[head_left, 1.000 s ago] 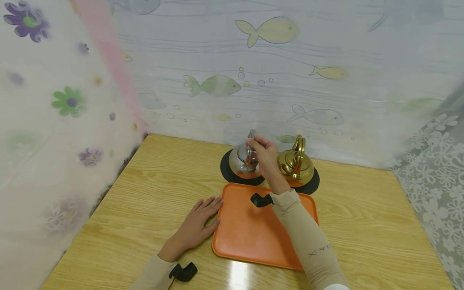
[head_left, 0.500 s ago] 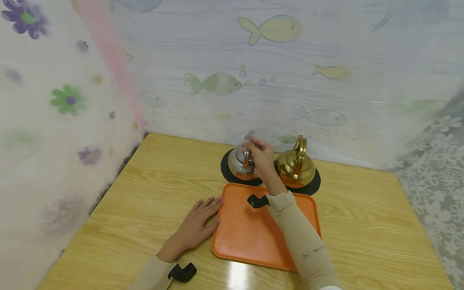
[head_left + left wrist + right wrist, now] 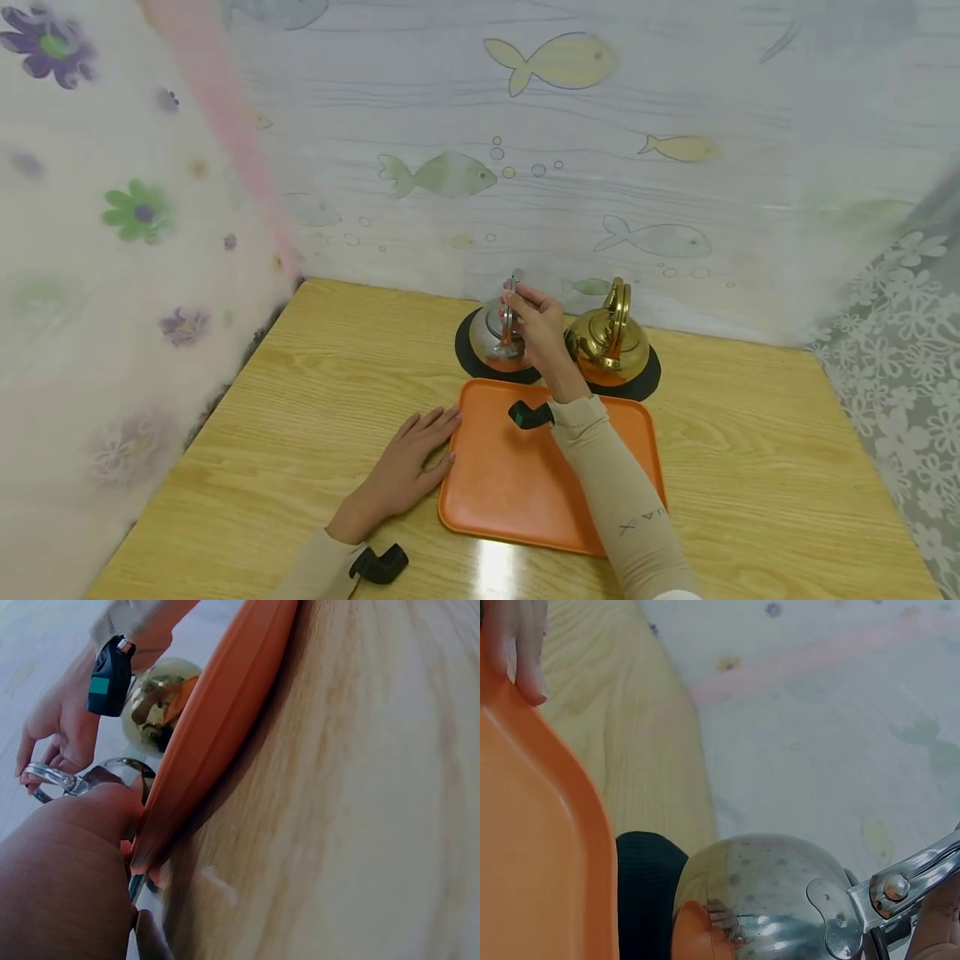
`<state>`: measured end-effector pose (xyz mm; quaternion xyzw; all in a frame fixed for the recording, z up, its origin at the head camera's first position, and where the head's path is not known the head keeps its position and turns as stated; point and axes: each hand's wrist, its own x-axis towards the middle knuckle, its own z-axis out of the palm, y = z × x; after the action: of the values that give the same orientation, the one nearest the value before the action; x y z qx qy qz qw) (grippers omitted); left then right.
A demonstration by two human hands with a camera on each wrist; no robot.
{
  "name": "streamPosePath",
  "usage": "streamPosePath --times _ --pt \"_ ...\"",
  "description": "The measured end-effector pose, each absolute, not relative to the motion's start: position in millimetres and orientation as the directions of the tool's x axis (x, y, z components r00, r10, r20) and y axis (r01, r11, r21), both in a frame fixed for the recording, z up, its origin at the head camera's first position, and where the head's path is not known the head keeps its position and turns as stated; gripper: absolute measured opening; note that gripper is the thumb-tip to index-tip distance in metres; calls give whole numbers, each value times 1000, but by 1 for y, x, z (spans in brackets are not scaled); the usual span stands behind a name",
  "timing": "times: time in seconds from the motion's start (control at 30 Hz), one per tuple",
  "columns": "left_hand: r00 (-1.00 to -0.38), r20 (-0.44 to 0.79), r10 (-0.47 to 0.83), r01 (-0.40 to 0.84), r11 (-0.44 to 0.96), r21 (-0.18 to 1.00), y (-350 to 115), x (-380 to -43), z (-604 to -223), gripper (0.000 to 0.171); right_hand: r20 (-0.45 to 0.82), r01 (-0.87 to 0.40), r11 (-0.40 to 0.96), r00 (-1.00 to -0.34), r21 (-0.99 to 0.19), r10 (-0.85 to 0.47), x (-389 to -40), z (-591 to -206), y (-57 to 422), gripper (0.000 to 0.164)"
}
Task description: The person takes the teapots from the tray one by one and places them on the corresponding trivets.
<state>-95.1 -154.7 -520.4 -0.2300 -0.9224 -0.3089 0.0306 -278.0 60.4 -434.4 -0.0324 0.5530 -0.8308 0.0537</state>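
My right hand [image 3: 542, 327] grips the raised handle [image 3: 508, 321] of a silver kettle [image 3: 489, 340] at the back of the table. The kettle is upright over a round black mat [image 3: 467, 357]. In the right wrist view, the shiny kettle body [image 3: 757, 892] and its riveted handle bracket [image 3: 840, 919] show, with part of the palm beside the handle. My left hand [image 3: 401, 471] lies with fingers extended, fingertips at the left rim of an orange tray [image 3: 510, 483]. The left wrist view shows that hand [image 3: 67, 862] close beside the tray's edge.
A gold kettle [image 3: 603, 346] stands on another black mat [image 3: 647, 385], just right of my right hand. The tray lies in front of both mats on the wooden table [image 3: 765, 467]. A fish-patterned wall covering [image 3: 450, 108] rises right behind the kettles.
My right hand and the silver kettle's handle have shifted slightly left, with the kettle moving a little that way too. My left hand has stayed at the tray's rim.
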Motion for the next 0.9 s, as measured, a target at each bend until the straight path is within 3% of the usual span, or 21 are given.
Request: streamPosePath --times 0.53,0.9 --pt "-887 200 415 451 695 559 -154 -94 -518 56 -12 77 -408 -987 -910 -159 -274 -434 66 41" --pt "-873 246 421 484 687 542 -154 -94 -519 55 19 38 -276 -979 -960 -202 -273 -433 69 45"
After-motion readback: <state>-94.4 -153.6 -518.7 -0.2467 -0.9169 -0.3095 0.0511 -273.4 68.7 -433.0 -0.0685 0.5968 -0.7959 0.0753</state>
